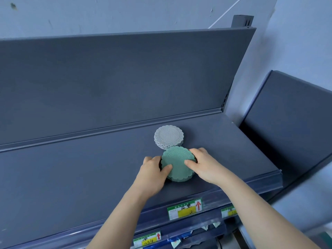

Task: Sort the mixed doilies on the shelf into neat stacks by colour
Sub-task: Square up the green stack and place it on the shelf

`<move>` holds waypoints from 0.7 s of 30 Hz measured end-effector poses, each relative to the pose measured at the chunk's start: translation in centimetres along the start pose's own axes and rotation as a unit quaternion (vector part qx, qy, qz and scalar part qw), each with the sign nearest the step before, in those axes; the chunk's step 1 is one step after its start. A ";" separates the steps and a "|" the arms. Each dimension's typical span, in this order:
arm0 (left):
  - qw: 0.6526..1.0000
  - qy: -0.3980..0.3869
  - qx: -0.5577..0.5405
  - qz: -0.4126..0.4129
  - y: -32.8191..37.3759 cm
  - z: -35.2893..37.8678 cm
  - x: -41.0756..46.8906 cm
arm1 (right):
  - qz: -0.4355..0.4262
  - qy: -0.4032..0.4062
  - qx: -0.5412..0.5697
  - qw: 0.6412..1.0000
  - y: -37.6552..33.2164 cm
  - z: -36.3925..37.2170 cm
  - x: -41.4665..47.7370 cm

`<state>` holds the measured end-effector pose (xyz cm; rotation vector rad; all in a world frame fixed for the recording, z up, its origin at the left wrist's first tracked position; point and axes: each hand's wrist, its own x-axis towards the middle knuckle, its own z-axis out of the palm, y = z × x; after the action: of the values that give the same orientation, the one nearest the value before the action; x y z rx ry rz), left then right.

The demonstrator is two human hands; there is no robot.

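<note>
In the middle of the frame, my left hand and my right hand are clamped on the green stack of doilies from both sides, with thumbs on top and fingers curled round the edge. It stands on the shelf, and its far edge touches the white stack just above it in the frame.

To do this step well, I think I should press evenly from both sides so that the scalloped edges line up, and keep the green apart from the white. A dark edge shows near my fingers; I cannot tell if it is another colour.

The price label in the lower centre is green and yellow with a red arrow and a handwritten "2"; the other writing is not readable.
</note>
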<state>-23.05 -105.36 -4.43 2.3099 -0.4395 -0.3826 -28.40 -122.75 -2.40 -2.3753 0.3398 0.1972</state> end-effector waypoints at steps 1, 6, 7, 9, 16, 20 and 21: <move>1.000 0.005 0.006 -0.002 0.0 0.0 0.0 | 0.007 -0.005 -0.007 1.000 0.0 0.0 0.1; 1.000 0.009 0.017 -0.008 0.2 0.1 0.1 | 0.016 0.008 -0.001 1.000 0.0 0.4 0.3; 1.000 0.009 0.020 -0.008 0.2 0.1 0.1 | 0.014 0.011 0.001 1.000 0.1 0.4 0.3; 1.000 0.010 0.025 -0.011 0.2 0.1 0.1 | 0.014 0.012 -0.003 1.000 0.1 0.5 0.2; 0.996 0.064 0.056 0.011 0.5 -1.0 -0.8 | -0.052 0.106 -0.093 0.989 -1.5 -0.6 -0.5; 0.971 0.158 0.174 0.037 0.3 -3.5 -2.2 | -0.157 0.141 -0.142 0.967 -5.3 -0.4 -0.5; 0.963 0.178 0.197 0.039 0.0 -4.3 -2.7 | -0.176 0.134 -0.150 0.964 -6.4 0.0 -0.4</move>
<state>-23.77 -101.56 -1.09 2.6630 -0.4534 0.1797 -26.86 -118.13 1.84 -2.7203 0.0052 -0.2593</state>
